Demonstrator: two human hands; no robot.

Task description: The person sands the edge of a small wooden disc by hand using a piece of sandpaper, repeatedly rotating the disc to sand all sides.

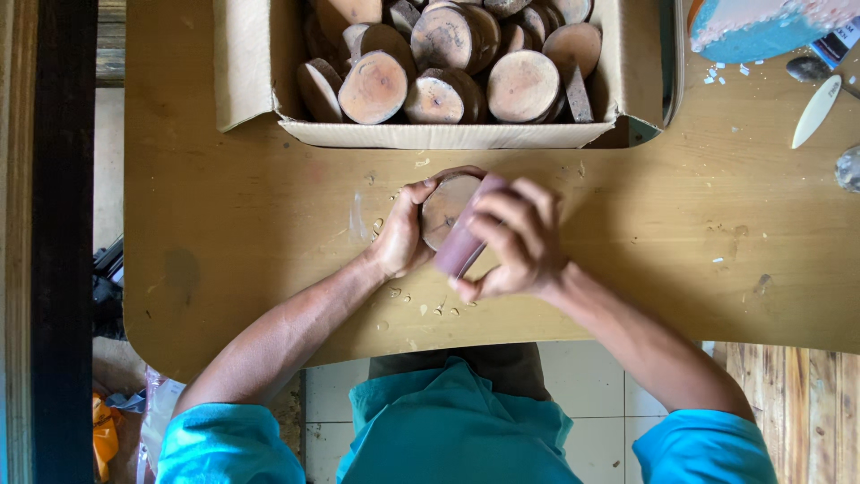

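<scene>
My left hand grips a round slice of wood by its edge, holding it on the wooden table just in front of me. My right hand is closed around a folded reddish-brown sheet of sandpaper and presses it against the face of the slice. The two hands touch over the slice, and part of it is hidden under the sandpaper and my fingers.
An open cardboard box full of several round wood slices stands right behind my hands. At the far right lie a blue-edged object, a pale flat stick and small white scraps. Small chips dot the table near my wrists.
</scene>
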